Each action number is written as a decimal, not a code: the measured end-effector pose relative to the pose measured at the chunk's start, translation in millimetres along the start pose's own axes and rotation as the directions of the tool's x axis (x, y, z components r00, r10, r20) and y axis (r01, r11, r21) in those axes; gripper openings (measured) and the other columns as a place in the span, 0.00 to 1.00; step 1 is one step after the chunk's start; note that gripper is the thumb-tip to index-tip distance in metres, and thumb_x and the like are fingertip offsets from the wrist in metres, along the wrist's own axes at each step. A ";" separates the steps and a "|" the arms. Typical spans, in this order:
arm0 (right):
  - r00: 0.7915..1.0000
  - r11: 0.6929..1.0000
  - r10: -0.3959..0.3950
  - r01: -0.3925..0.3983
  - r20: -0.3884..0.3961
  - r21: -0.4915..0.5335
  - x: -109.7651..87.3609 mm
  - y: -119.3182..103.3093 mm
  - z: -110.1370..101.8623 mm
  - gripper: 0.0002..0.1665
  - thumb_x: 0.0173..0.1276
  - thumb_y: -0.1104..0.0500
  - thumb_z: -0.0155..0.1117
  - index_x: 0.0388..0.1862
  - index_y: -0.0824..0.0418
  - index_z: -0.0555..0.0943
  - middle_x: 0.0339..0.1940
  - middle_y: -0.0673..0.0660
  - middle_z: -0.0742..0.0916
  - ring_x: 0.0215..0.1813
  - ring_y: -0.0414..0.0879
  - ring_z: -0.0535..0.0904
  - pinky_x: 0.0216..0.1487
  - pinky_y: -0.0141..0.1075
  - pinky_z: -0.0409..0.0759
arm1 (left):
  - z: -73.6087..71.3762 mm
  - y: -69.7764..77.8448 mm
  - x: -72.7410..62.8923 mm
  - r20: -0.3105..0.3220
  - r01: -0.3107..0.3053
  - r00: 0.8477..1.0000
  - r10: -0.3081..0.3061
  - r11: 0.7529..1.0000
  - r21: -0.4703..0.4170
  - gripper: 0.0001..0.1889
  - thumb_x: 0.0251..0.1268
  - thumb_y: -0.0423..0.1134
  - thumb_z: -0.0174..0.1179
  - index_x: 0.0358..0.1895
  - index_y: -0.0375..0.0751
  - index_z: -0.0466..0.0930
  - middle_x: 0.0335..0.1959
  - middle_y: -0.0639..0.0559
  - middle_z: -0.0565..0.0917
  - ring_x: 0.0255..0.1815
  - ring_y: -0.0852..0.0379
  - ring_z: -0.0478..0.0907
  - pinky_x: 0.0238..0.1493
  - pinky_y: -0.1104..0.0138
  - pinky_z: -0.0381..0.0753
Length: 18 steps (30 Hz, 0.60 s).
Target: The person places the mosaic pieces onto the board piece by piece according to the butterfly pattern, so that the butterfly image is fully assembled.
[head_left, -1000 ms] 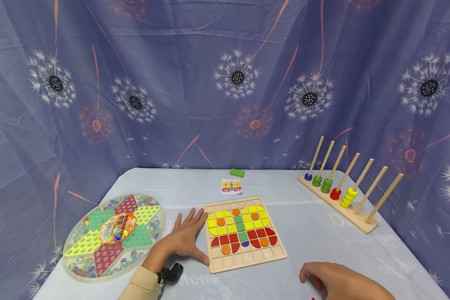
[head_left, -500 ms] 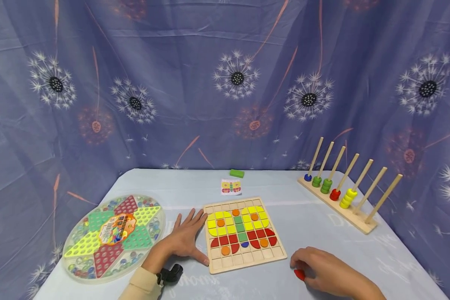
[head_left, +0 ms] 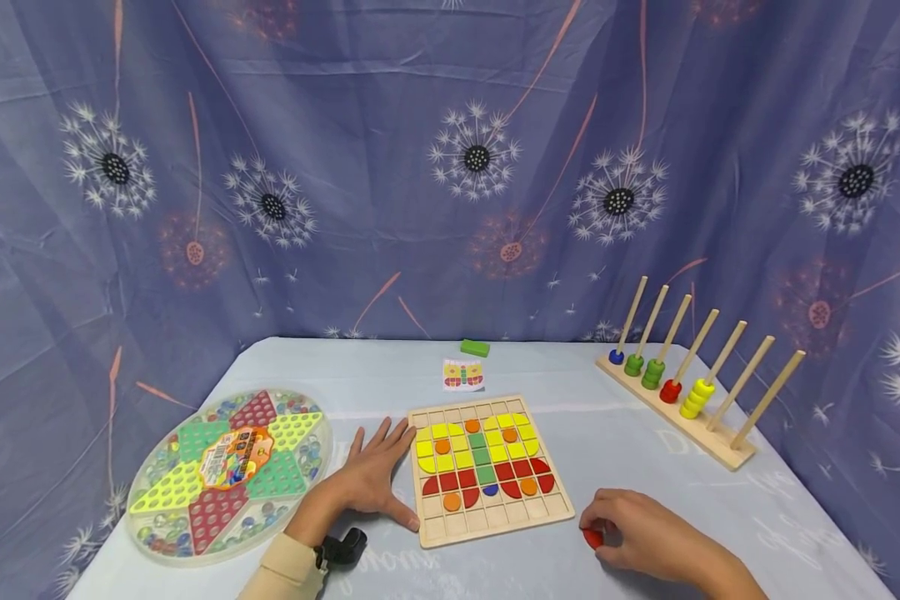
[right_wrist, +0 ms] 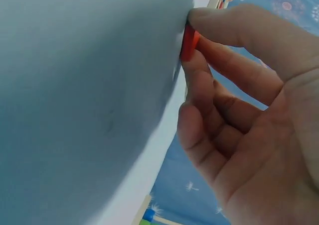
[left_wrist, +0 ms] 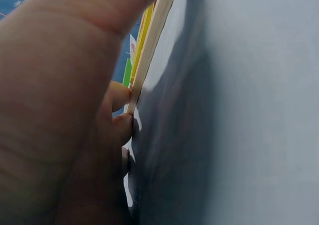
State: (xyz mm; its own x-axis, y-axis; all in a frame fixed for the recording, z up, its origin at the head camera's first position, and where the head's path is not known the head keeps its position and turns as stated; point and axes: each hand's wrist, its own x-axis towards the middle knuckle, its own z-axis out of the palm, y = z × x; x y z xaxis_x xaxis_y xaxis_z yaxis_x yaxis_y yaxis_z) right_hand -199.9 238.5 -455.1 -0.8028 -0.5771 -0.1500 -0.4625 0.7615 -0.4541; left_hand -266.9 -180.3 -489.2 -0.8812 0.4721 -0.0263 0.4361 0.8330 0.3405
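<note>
A square wooden grid board lies in the middle of the table, with yellow, red, green, orange and blue flat pieces forming a butterfly. My left hand is spread flat at the board's left edge, thumb and fingertips touching the frame. To the right of the board, low over the cloth, my right hand pinches a small red piece between thumb and fingers. In the right wrist view the same red piece is at the table surface; its full outline is hidden by the fingers.
A picture card and a green block lie behind the board. On the left sits a round Chinese checkers set with marbles. A wooden peg rack with coloured beads stands at the back right.
My right hand has moved left and away from the table's front edge, bringing the red piece into view close to the board. The left hand has stayed in place.
</note>
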 end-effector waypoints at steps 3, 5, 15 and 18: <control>1.000 0.998 -0.010 0.010 0.012 0.055 4.0 -6.3 0.5 0.15 0.54 0.53 0.75 0.41 0.45 0.84 0.30 0.36 0.78 0.31 0.35 0.73 0.31 0.30 0.74 | 0.1 0.1 0.5 0.002 0.002 1.000 -0.002 1.000 0.000 0.77 0.14 0.83 0.64 0.77 0.45 0.49 0.78 0.48 0.47 0.76 0.42 0.36 0.68 0.37 0.30; 1.000 0.997 -0.020 0.019 0.018 0.079 9.1 -13.8 0.0 0.16 0.54 0.53 0.74 0.43 0.45 0.84 0.30 0.36 0.79 0.31 0.35 0.73 0.31 0.30 0.74 | 0.3 0.1 1.0 0.002 0.001 1.000 -0.001 1.000 0.001 0.77 0.14 0.83 0.64 0.77 0.45 0.49 0.78 0.48 0.47 0.76 0.42 0.36 0.68 0.37 0.30; 0.979 0.978 -0.192 0.196 -0.067 0.066 54.3 -40.4 3.7 0.13 0.57 0.53 0.73 0.41 0.41 0.86 0.30 0.39 0.80 0.30 0.35 0.74 0.34 0.31 0.71 | 1.9 -0.9 0.9 0.012 0.000 1.000 0.000 1.000 -0.001 0.76 0.15 0.83 0.64 0.77 0.45 0.48 0.78 0.48 0.47 0.77 0.43 0.36 0.68 0.38 0.30; 0.965 0.967 -0.245 0.250 -0.093 0.045 70.1 -44.1 8.2 0.11 0.59 0.51 0.72 0.42 0.41 0.86 0.30 0.38 0.80 0.29 0.35 0.72 0.35 0.31 0.69 | 1.0 -0.6 0.5 0.004 0.003 1.000 -0.003 1.000 -0.004 0.76 0.15 0.83 0.65 0.77 0.45 0.49 0.78 0.48 0.47 0.76 0.43 0.36 0.68 0.37 0.30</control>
State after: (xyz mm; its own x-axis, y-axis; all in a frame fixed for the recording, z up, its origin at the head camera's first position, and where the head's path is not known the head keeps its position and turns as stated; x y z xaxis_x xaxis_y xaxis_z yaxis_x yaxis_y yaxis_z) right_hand -232.6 162.1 -452.8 -0.6964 -0.7160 0.0488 -0.6311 0.5786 -0.5167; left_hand -267.5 -180.2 -490.3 -0.8817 0.4708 -0.0310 0.4328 0.8333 0.3440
